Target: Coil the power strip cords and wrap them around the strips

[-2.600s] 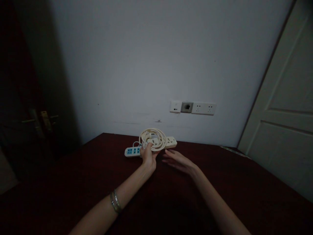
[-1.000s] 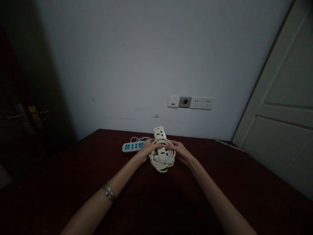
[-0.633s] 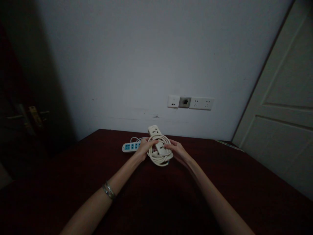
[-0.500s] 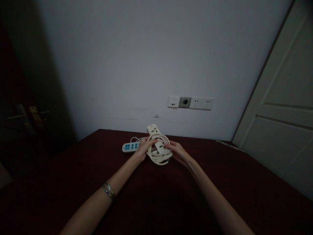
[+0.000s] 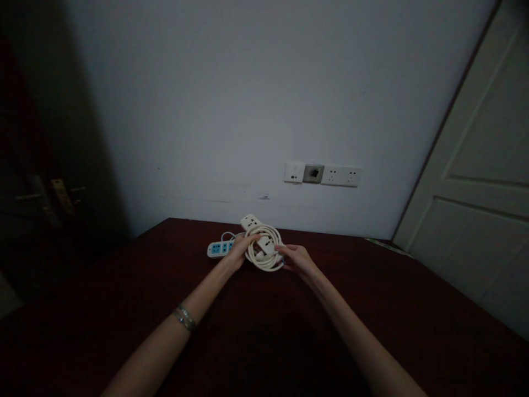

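Both my hands are on a white power strip (image 5: 267, 244) and its cream cord (image 5: 264, 268), which is wound in loops around it. My left hand (image 5: 242, 248) grips the left side of the bundle, its thumb lying over the loops. At the lower right, my right hand (image 5: 296, 258) pinches the coil and the near end of the strip. The strip's far end tilts up to the left, with its sockets showing. Just left of my left hand lies a second power strip (image 5: 219, 249), white with blue sockets, partly hidden by that hand.
A dark red table (image 5: 264, 320) spreads under my arms. Behind it rises a pale wall with a row of wall sockets (image 5: 341, 176). To the right stands a white panelled door (image 5: 483, 220); a dark door with a handle (image 5: 61, 196) is at the left.
The power strip and its coiled cord have shifted slightly left and tilted further left. My right hand has moved a little lower on the bundle; my left hand keeps its grip.
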A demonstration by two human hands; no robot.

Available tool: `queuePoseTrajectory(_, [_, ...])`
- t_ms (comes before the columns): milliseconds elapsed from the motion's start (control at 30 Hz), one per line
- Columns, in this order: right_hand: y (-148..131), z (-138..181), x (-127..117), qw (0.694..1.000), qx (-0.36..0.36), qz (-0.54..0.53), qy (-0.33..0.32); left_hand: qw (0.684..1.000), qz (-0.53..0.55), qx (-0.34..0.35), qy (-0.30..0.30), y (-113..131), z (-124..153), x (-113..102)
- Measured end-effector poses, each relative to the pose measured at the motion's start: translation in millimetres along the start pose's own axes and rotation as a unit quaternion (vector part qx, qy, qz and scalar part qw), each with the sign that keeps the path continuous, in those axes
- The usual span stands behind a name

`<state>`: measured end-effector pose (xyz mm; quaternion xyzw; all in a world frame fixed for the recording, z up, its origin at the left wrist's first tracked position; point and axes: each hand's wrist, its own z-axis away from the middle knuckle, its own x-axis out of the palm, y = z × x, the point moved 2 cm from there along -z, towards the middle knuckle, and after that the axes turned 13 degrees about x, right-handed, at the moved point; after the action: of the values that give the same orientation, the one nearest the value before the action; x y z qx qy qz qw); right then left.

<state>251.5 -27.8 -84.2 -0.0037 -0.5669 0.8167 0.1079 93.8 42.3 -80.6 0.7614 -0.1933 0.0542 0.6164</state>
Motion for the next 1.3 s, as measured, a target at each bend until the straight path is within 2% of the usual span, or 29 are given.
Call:
queuePoseTrajectory(233, [-4.4, 9.9, 3.5, 0.999, -0.010, -0.049, -0.006, 0.999, 0.011, -0.025, -0.021, 19.3, 2.9, 7.5])
queuePoseTrajectory(367, [-7.5, 19.9, 7.5, 0.995, -0.016, -0.098, -0.023, 0.999, 0.021, -0.001, -0.026, 28.0, 4.7, 9.5])
queuePoseTrajectory(533, [-4.0, 30.8, 16.2, 0.988, -0.038, -0.141, -0.049, 0.999, 0.005, 0.040, -0.011, 27.6, 6.7, 12.4])
queuePoseTrajectory(667, [4.5, 28.8, 17.9, 0.983, -0.077, -0.166, -0.028, 0.999, -0.007, 0.053, -0.012, 24.2, 7.3, 13.3])
queuePoseTrajectory(767, [9.0, 25.4, 14.9, 0.980, -0.094, -0.174, -0.011, 0.998, -0.010, 0.054, -0.034, 21.6, 6.0, 14.1])
queuePoseTrajectory(900, [11.1, 21.8, 7.1, 0.980, -0.094, -0.178, -0.003, 0.995, 0.026, 0.018, -0.095, 17.2, 3.8, 16.4])
queuePoseTrajectory(1000, [13.0, 17.9, -3.3, 0.980, -0.093, -0.177, 0.009, 0.993, 0.046, -0.031, -0.100, 16.0, 2.7, 14.2])
queuePoseTrajectory(1100, [16.0, 12.2, -21.9, 0.979, -0.095, -0.176, 0.040, 0.995, 0.045, -0.063, -0.055, 17.7, 0.7, 8.2])
queuePoseTrajectory(1200, [19.0, 6.4, -53.3, 0.975, -0.097, -0.172, 0.103, 0.997, 0.037, -0.066, -0.023, 19.2, -1.6, 3.5])
queuePoseTrajectory(1300, [20.9, 4.4, -97.4, 0.964, -0.104, -0.160, 0.187, 0.998, 0.031, -0.054, -0.032, 18.7, -2.2, 3.2])
